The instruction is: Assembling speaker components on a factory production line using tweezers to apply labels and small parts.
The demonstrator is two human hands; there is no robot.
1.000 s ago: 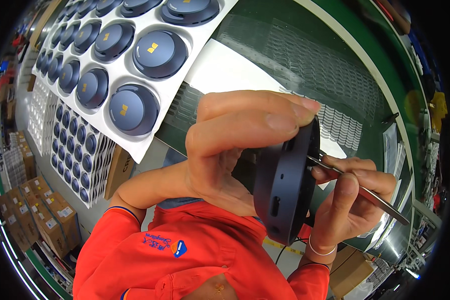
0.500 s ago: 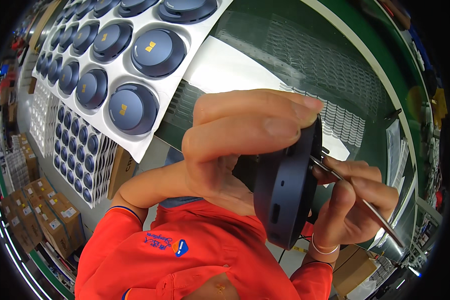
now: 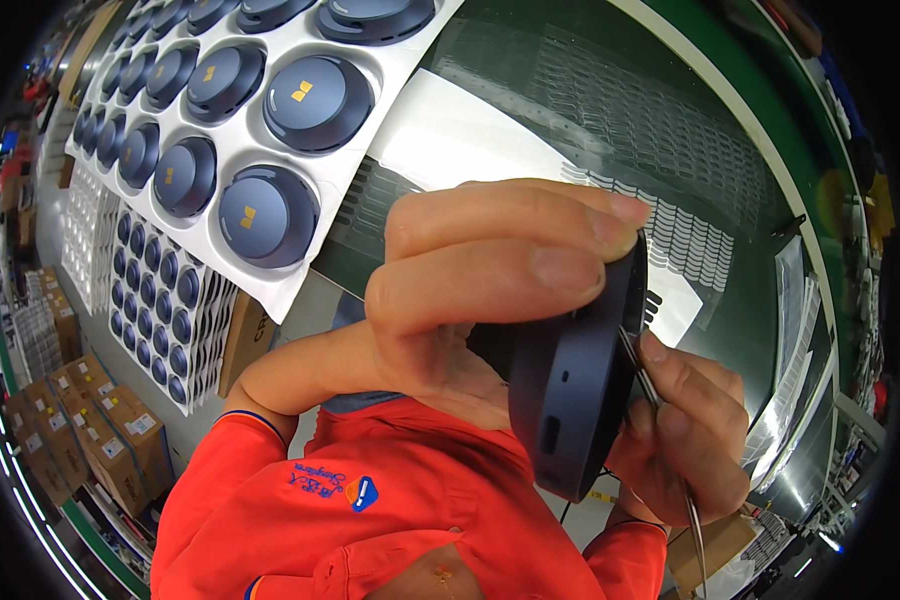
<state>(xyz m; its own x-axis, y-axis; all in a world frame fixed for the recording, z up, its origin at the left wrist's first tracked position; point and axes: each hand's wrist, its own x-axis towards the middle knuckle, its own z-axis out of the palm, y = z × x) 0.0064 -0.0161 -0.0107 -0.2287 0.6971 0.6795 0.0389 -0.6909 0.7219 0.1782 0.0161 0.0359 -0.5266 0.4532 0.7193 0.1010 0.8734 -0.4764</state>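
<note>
My left hand (image 3: 480,265) grips a dark blue headphone ear cup (image 3: 568,390), its fingers across the top and the thumb side behind it. The cup stands on edge, its slotted side wall facing me; its far-right face is mostly hidden. My right hand (image 3: 692,430) is closed on slim metal tweezers (image 3: 693,525), whose tip meets the cup's right rim. Fingers of that hand lie close beside the rim. Any small part at the tip is too small to make out.
A white moulded tray (image 3: 298,288) of similar ear cups lies at upper left. Beyond my hands, a white sheet (image 3: 460,125) and clear sheets with rows of thin strips (image 3: 685,235) lie on the green table. Stacked trays (image 3: 208,345) and cardboard boxes (image 3: 115,440) stand at lower left.
My right hand has turned and shifted, so the tweezers now slope more steeply downward. Their tip stays at the cup's rim. My left hand and the ear cup have barely moved.
</note>
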